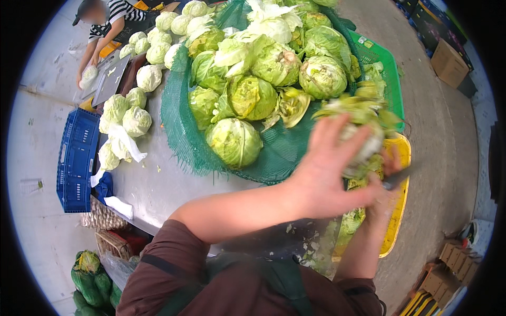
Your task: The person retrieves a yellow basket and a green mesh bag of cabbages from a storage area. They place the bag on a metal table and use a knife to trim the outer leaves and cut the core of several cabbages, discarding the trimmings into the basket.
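My left hand (332,166) reaches across from the left, its fingers spread over the near side of a cabbage head (365,142) with loose yellow-green outer leaves. The cabbage is held up off the table and blurred by motion. Beside it, my right hand (381,193) is closed around a knife, whose dark blade (403,174) points out to the right. The knife's handle is mostly hidden in my fingers. Below both hands stands a yellow crate (395,225) with trimmed leaves in it. Several untrimmed cabbages (253,96) lie on a green mesh sack (284,146) in front of me.
Pale trimmed cabbages (136,121) line the left of the metal table (174,189). A blue crate (75,162) stands at its left edge, and a green crate (389,79) sits beyond the yellow one. A person (114,23) handles a cabbage at the far left.
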A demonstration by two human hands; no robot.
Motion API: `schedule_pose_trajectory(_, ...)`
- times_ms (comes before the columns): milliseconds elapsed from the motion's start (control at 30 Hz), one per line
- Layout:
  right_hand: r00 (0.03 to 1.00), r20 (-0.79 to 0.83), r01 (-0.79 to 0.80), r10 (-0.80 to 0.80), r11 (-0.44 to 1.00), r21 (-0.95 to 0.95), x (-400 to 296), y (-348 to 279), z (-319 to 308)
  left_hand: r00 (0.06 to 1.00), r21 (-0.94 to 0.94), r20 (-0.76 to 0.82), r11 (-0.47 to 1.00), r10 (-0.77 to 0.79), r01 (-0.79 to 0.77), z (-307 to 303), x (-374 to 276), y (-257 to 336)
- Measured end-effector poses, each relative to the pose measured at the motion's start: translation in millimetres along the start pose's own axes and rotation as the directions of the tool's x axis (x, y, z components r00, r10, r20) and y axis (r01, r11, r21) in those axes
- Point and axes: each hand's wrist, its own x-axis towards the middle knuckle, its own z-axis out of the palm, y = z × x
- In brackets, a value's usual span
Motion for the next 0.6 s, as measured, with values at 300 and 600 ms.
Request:
schedule_pose_trajectory(300,0.823,-0.560,-0.299,0.094,0.910,-0.286,-14,6,-136,0.885,-0.386,0.386,0.917,0.260,-0.101,38,2,-15)
schedule_pose_trajectory(600,0.987,-0.132,-0.025,-0.093,0.721,-0.693,-11,11,-62,0.725,0.063,-0.432,0.784,-0.537,0.618,-139,-89,-152)
